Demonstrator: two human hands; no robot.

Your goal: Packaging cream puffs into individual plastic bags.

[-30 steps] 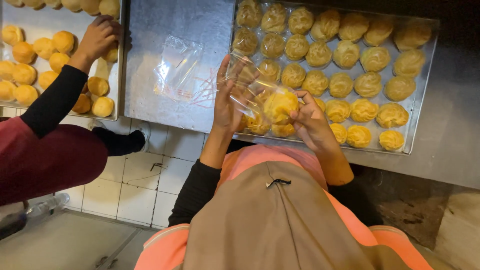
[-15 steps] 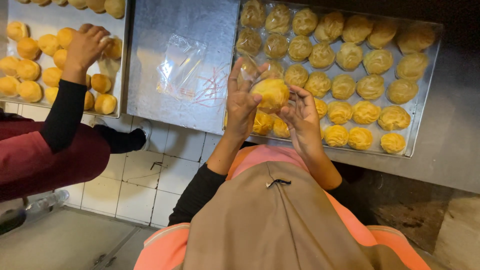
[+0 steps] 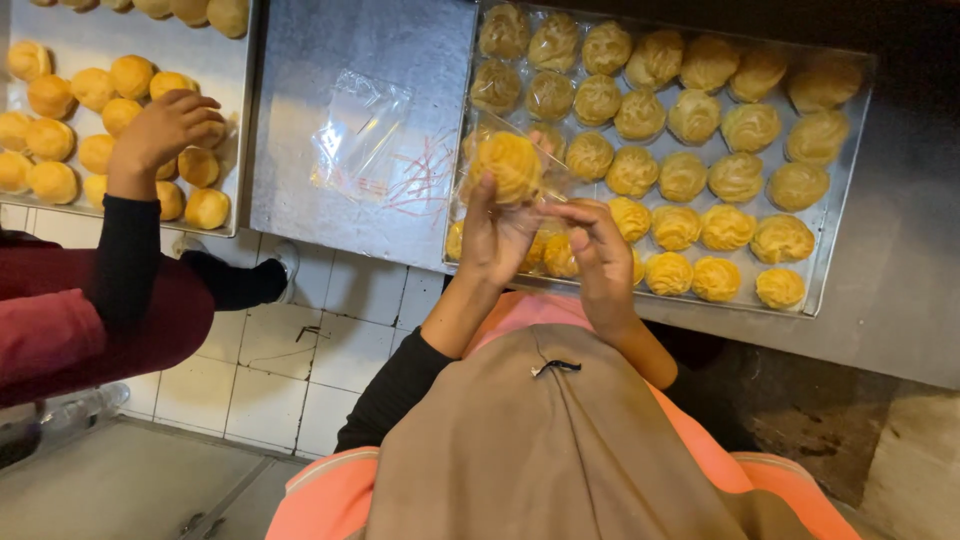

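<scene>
My left hand (image 3: pixel 497 232) holds a round golden pastry (image 3: pixel 508 165) wrapped in a small clear plastic bag, just above the near left part of a metal tray (image 3: pixel 838 245) filled with several swirled golden pastries. My right hand (image 3: pixel 600 250) pinches the bag's edge just to the right of the pastry, fingers closed on the plastic. Both hands hover over the tray's front rows.
A stack of clear plastic bags (image 3: pixel 362 142) lies on the steel sheet (image 3: pixel 300 90) left of the tray. Further left, another person's hand (image 3: pixel 165 130) reaches over a second tray (image 3: pixel 232 150) of round buns. White tiled floor shows below.
The bagged pastry has been lifted and shifted left over the tray. My right hand moved from cupping it to pinching the bag's edge. The other person's hand slid down over the buns.
</scene>
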